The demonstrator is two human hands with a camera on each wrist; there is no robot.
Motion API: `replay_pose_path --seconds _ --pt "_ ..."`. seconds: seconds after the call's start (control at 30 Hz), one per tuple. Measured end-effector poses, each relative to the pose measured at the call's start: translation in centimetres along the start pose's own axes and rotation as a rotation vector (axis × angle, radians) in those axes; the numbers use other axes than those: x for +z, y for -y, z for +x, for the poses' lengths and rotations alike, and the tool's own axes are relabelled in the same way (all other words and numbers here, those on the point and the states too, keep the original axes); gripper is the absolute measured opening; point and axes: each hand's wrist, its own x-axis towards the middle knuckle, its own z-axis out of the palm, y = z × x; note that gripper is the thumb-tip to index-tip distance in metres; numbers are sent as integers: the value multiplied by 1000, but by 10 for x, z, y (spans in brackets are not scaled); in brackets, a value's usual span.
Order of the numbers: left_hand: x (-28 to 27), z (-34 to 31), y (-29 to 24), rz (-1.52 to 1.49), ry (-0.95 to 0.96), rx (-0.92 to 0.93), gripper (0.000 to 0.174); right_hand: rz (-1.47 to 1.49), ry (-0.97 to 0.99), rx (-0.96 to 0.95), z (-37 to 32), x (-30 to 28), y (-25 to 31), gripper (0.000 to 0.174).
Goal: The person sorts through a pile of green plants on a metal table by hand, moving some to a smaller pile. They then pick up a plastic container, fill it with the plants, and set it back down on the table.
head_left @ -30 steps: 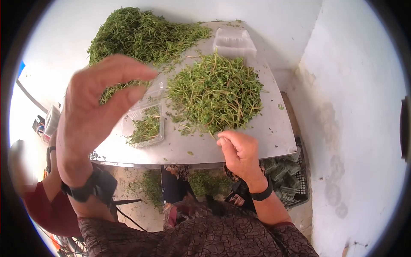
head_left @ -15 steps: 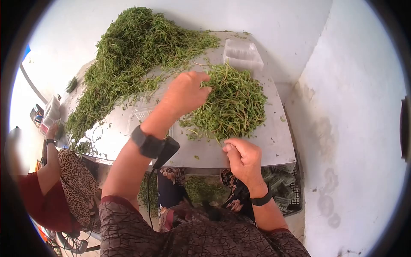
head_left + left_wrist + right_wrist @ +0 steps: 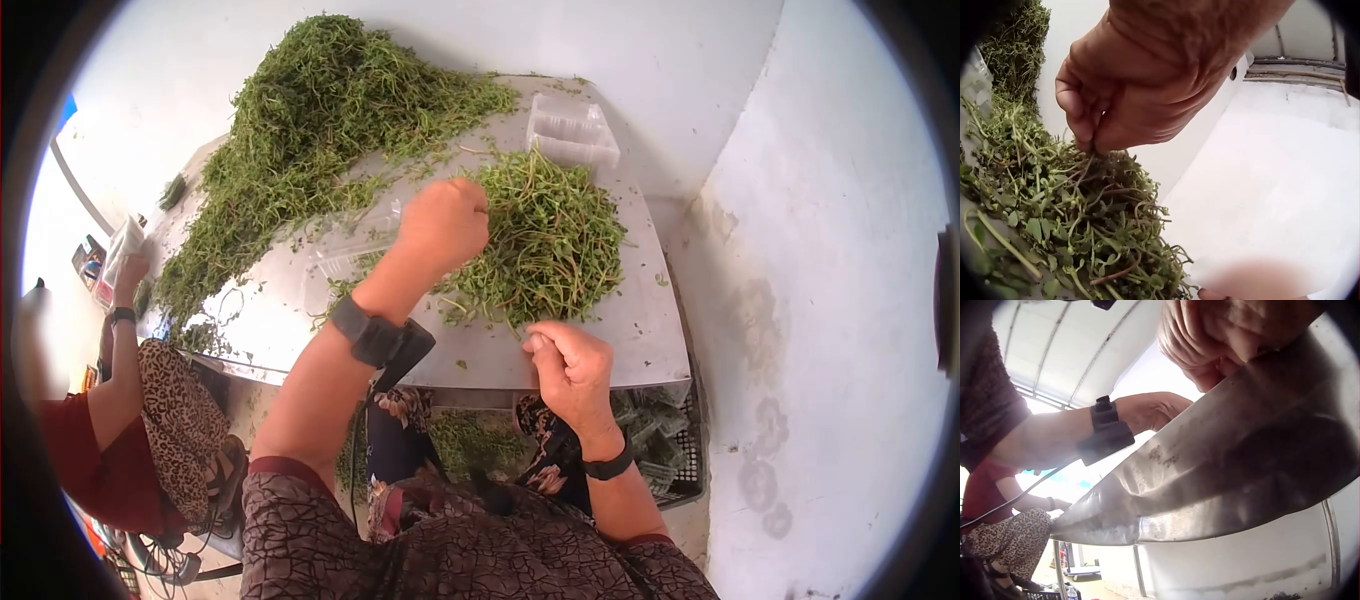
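My left hand (image 3: 445, 225) reaches over the left side of a loose mound of leafy green stems (image 3: 550, 245). In the left wrist view, the left thumb and fingers (image 3: 1085, 134) pinch stems at the top of the greens (image 3: 1110, 212). At the table's front edge, my right hand (image 3: 573, 370) has its fingers curled and thumb pressed against them, at the end of a stem poking out of the mound. What lies inside that palm is hidden. A clear plastic tray (image 3: 350, 262) sits partly behind my left forearm.
A larger heap of greens (image 3: 330, 110) covers the table's (image 3: 650, 345) back left. Clear plastic containers (image 3: 572, 132) stand at the back right. Below the right edge is a black crate (image 3: 685, 450) of containers. Another person (image 3: 110, 430) sits at the left.
My left hand has swung from the left foreground over to the mound, and its fingers have closed on stems. The right hand keeps its place at the front edge.
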Motion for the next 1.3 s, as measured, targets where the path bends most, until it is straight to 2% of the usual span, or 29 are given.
replay_pose_path --seconds 0.1,0.17,0.2,0.3,0.33,0.4,0.5,0.63,0.9,1.03,1.1,1.2,1.3 --pt "-26 -3 -1 -96 -27 22 14 27 13 42 0 -1 4 10" --pt "-40 -6 0 -358 59 -97 14 36 9 32 -1 0 2 10" --pt "-43 -6 5 -355 55 -103 14 39 3 24 -1 0 1 10" --pt "-49 -11 20 -758 156 -142 14 39 8 45 -1 0 2 10" --pt "-51 -14 22 -757 151 -145 14 41 12 42 -1 0 2 10" --pt "-55 -22 25 -939 175 -106 13 37 11 65 -2 0 3 9" --pt "-70 -35 30 -980 123 -114 12 22 23 76 -2 -1 4 10" --pt "-100 -53 40 -825 70 -35 10 19 24 71 -3 0 0 10" --pt "-135 -85 66 -461 -9 -86 12 -12 11 86 -5 2 -3 10" --pt "-136 -95 76 -407 -32 -114 10 -13 15 103 -4 2 1 11" --pt "-130 -97 81 -297 -42 18 10 -18 6 102 -4 2 0 11" --pt "-115 -99 89 -159 -47 64 12 -16 6 106 -4 3 0 11" --pt "-110 -106 88 -218 -105 -19 16 -26 10 119 -4 3 1 11"
